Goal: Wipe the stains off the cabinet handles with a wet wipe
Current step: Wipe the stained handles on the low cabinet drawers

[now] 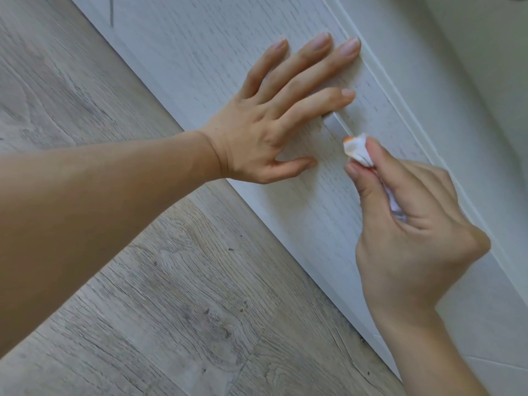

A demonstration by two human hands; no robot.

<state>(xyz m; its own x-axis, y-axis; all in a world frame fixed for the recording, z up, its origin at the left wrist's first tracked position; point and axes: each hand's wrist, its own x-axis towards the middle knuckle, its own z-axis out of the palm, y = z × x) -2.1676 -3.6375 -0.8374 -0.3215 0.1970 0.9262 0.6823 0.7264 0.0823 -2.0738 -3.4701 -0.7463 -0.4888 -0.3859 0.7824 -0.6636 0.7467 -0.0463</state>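
Handle [338, 124] first: it's a pale bar on the white cabinet door [200, 52], and I'm right on it. Only a short stretch shows between my two hands; the upper end runs under my left hand [274, 121] and the lower end meets the wipe [358, 150].

My left hand lies flat, fingers straight and spread, pressing the door to steady it; that grip is released, holding nothing. My right hand [411, 218] pinches the bunched wipe between thumb and fingertips, a clenched grip on the cloth, with its tip touching the handle's lower end. The rest of the wipe trails back into the palm.

Orange marks show on the wipe's tip, so I judge some stain has already come off onto it. The stretch of handle I can see looks clean, though it's glossy and blurred, so I can't rule out a faint residue.

What's left, by my reckoning: run the wipe along the part hidden under my left fingers, then move to the other handles, none of which I can see here.
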